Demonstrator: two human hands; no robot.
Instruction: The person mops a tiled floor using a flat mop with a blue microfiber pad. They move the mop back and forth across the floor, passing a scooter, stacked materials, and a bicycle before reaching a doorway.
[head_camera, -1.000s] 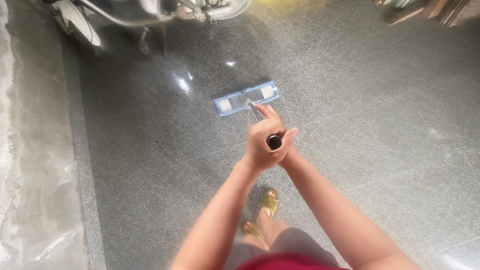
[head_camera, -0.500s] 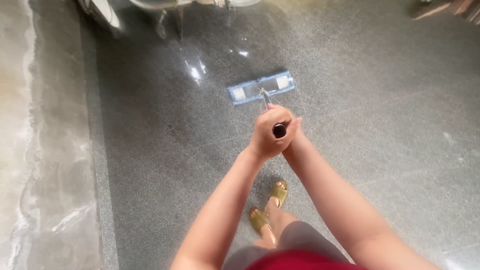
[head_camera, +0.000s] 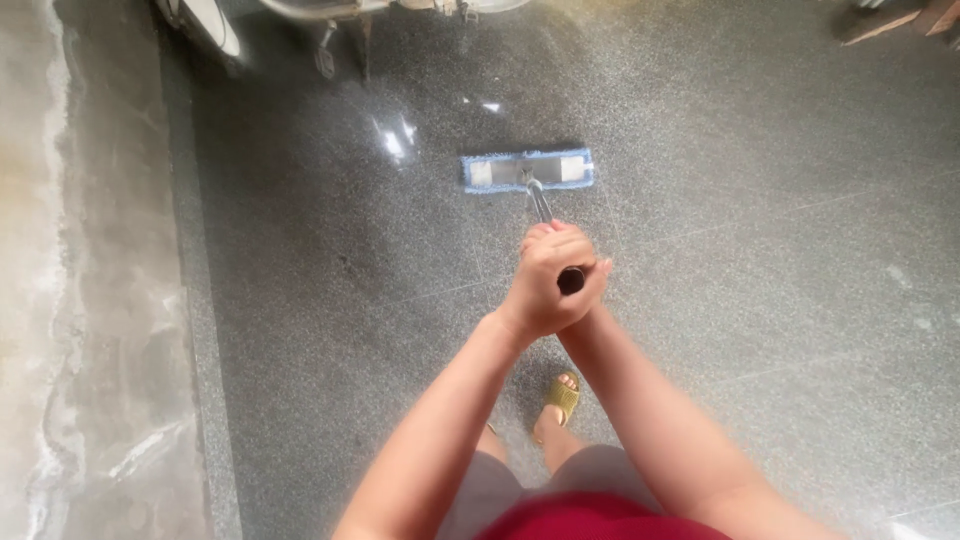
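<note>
The biggest thing here is the floor (head_camera: 760, 300), dark grey and speckled, with thin lines where the tiles meet and bright shiny spots near the top where light bounces off it. Down the left side runs a paler strip of rough concrete (head_camera: 70, 300), set apart from the dark floor by a straight edge. At the very top a scooter (head_camera: 300, 20) is parked, and only its low parts show, with its stand touching the floor. In the top right corner sit some wooden boards (head_camera: 890, 20), well away from the person. The person's two arms reach out from the bottom of the view and meet in the middle. The mop (head_camera: 527, 170) lies flat on the floor in front of them, its long blue pad turned sideways so the whole pad presses on the floor. Its thin metal handle (head_camera: 541, 205) slants up from the pad to the hands, so the person can stand up tall while working it. The left hand (head_camera: 540, 280) is wrapped tight around the dark top end of the handle. The right hand (head_camera: 590, 295) is tucked behind and under the left one, closed on the same handle, though most of it is hidden. One foot in a yellow sandal (head_camera: 562, 398) stands right below the hands.
</note>
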